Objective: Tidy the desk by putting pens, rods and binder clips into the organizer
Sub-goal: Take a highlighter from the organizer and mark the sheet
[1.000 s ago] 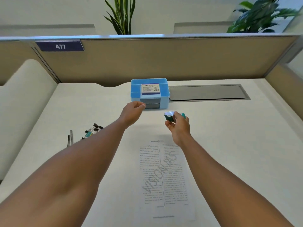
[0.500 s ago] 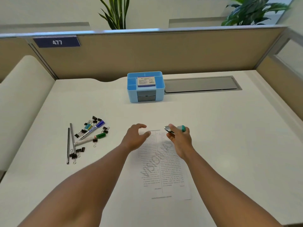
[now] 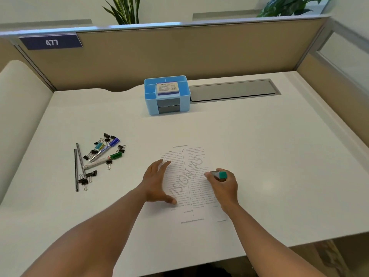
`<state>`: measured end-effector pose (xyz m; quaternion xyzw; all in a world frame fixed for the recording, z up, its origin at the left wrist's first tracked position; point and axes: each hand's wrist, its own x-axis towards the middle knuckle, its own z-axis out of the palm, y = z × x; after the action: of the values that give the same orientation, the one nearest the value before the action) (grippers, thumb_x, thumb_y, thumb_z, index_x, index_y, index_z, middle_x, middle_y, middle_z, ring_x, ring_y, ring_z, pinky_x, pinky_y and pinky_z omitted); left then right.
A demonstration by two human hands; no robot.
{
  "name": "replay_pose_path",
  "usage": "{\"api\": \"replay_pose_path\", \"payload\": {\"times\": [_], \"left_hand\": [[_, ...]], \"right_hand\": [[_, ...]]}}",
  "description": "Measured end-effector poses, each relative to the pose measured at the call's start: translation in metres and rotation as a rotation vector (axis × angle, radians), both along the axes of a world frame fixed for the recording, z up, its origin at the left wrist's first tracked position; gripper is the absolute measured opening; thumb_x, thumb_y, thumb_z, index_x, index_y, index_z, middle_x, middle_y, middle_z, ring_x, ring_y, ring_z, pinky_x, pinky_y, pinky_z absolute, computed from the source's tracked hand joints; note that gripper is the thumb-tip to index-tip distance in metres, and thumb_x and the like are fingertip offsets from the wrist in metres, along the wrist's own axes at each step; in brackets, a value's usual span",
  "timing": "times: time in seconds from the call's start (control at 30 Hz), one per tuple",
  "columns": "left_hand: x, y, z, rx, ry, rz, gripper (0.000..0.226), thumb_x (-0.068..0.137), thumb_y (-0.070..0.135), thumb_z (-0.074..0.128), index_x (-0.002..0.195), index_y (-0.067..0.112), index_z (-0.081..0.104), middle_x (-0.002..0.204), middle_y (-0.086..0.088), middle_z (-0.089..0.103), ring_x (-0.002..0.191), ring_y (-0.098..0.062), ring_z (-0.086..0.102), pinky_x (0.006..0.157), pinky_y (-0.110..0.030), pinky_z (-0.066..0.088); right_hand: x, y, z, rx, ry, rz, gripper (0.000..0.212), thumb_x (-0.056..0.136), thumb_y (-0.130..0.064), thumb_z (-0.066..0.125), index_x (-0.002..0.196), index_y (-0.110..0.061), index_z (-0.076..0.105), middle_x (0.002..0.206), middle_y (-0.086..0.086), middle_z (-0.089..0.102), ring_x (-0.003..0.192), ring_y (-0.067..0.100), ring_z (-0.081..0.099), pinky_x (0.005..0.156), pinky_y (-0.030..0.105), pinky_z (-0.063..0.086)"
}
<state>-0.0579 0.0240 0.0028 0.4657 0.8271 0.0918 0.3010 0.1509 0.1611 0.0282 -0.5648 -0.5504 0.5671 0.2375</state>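
At the left of the desk (image 3: 259, 146) lie two dark rods (image 3: 78, 166), two pens (image 3: 103, 156) and roughly a dozen binder clips (image 3: 87, 177) in one cluster. One blue organizer (image 3: 167, 95) stands at the far middle. The left hand (image 3: 157, 181) rests open, fingers spread, on the near printed sheet (image 3: 189, 182). The right hand (image 3: 223, 183) grips a teal-capped object (image 3: 219, 174).

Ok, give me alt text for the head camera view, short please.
A person's left hand rests open on a printed sheet while the right hand grips a small teal-tipped object. Pens, rods and binder clips lie scattered at left; a blue organizer stands behind on the white desk.
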Motion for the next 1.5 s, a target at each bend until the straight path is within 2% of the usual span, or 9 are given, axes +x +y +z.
{"api": "replay_pose_path", "payload": {"times": [0.27, 0.43, 0.57, 0.67, 0.83, 1.1, 1.27, 1.37, 1.5], "left_hand": [[0.001, 0.004, -0.004, -0.062, 0.082, -0.046, 0.14, 0.054, 0.068, 0.082, 0.157, 0.027, -0.002, 0.164, 0.001, -0.016, 0.15, -0.021, -0.017, 0.123, -0.04, -0.003], [-0.003, 0.014, 0.0, -0.075, 0.124, -0.047, 0.128, 0.066, 0.066, 0.077, 0.158, 0.023, -0.001, 0.164, -0.001, -0.015, 0.151, -0.022, -0.012, 0.123, -0.039, 0.0], [-0.006, 0.017, -0.001, -0.022, 0.116, -0.02, 0.118, 0.071, 0.062, 0.075, 0.158, 0.022, 0.007, 0.166, -0.001, -0.006, 0.152, -0.02, -0.005, 0.123, -0.038, 0.003], [-0.006, 0.014, -0.002, 0.025, 0.077, 0.005, 0.119, 0.068, 0.063, 0.077, 0.158, 0.023, 0.01, 0.166, 0.0, -0.001, 0.152, -0.018, -0.004, 0.123, -0.037, 0.003], [-0.008, 0.005, -0.003, 0.013, 0.01, 0.024, 0.134, 0.055, 0.067, 0.083, 0.158, 0.027, 0.007, 0.165, 0.004, -0.007, 0.151, -0.016, -0.009, 0.123, -0.037, 0.002], [-0.005, 0.006, -0.004, -0.005, 0.057, -0.036, 0.134, 0.058, 0.066, 0.082, 0.158, 0.026, 0.002, 0.165, 0.003, -0.011, 0.151, -0.018, -0.015, 0.123, -0.039, -0.003], [-0.002, -0.001, -0.008, 0.022, 0.026, -0.062, 0.136, 0.056, 0.066, 0.083, 0.158, 0.027, 0.002, 0.165, 0.003, -0.011, 0.15, -0.016, -0.019, 0.122, -0.041, -0.009], [-0.001, -0.007, -0.011, 0.044, -0.013, -0.064, 0.139, 0.053, 0.068, 0.083, 0.158, 0.029, 0.0, 0.164, 0.004, -0.017, 0.148, -0.013, -0.023, 0.12, -0.036, -0.014], [-0.001, -0.012, -0.018, 0.072, -0.037, -0.069, 0.14, 0.053, 0.081, 0.072, 0.157, 0.03, -0.007, 0.162, 0.004, -0.024, 0.146, -0.01, -0.028, 0.117, -0.033, -0.018]], "right_hand": [[0.012, -0.011, -0.007, 0.141, 0.005, -0.02, 0.042, 0.077, -0.025, 0.08, 0.11, -0.018, 0.056, 0.112, -0.001, 0.053, 0.091, 0.006, 0.057, 0.065, 0.008, 0.049], [0.018, -0.016, -0.012, 0.167, 0.047, -0.069, 0.043, 0.078, -0.021, 0.079, 0.113, -0.015, 0.054, 0.112, -0.001, 0.051, 0.094, 0.006, 0.057, 0.064, 0.003, 0.048], [0.025, -0.02, -0.015, 0.204, 0.055, -0.088, 0.043, 0.078, -0.018, 0.079, 0.112, -0.012, 0.053, 0.111, 0.001, 0.051, 0.096, 0.011, 0.057, 0.063, 0.003, 0.048], [0.03, -0.025, -0.016, 0.242, 0.058, -0.09, 0.041, 0.076, -0.015, 0.08, 0.107, -0.013, 0.053, 0.109, 0.002, 0.05, 0.096, 0.013, 0.057, 0.063, 0.004, 0.049], [0.039, -0.038, -0.023, 0.286, 0.04, -0.066, 0.043, 0.075, -0.014, 0.081, 0.105, -0.015, 0.051, 0.108, 0.001, 0.049, 0.094, 0.011, 0.057, 0.064, 0.008, 0.052], [0.049, -0.058, -0.036, 0.298, 0.011, -0.068, 0.044, 0.075, -0.014, 0.081, 0.106, -0.017, 0.05, 0.105, -0.002, 0.048, 0.091, 0.011, 0.057, 0.065, 0.006, 0.051], [0.059, -0.07, -0.04, 0.295, 0.016, -0.127, 0.043, 0.075, -0.012, 0.08, 0.102, -0.02, 0.049, 0.098, -0.012, 0.047, 0.089, 0.013, 0.058, 0.068, 0.013, 0.055], [0.066, -0.076, -0.042, 0.281, 0.023, -0.15, 0.043, 0.075, -0.011, 0.08, 0.103, -0.019, 0.049, 0.1, -0.008, 0.049, 0.092, 0.014, 0.058, 0.073, 0.02, 0.056], [0.07, -0.081, -0.044, 0.303, 0.003, -0.143, 0.043, 0.075, -0.012, 0.08, 0.102, -0.02, 0.048, 0.103, -0.001, 0.05, 0.092, 0.016, 0.058, 0.073, 0.018, 0.056]]}}
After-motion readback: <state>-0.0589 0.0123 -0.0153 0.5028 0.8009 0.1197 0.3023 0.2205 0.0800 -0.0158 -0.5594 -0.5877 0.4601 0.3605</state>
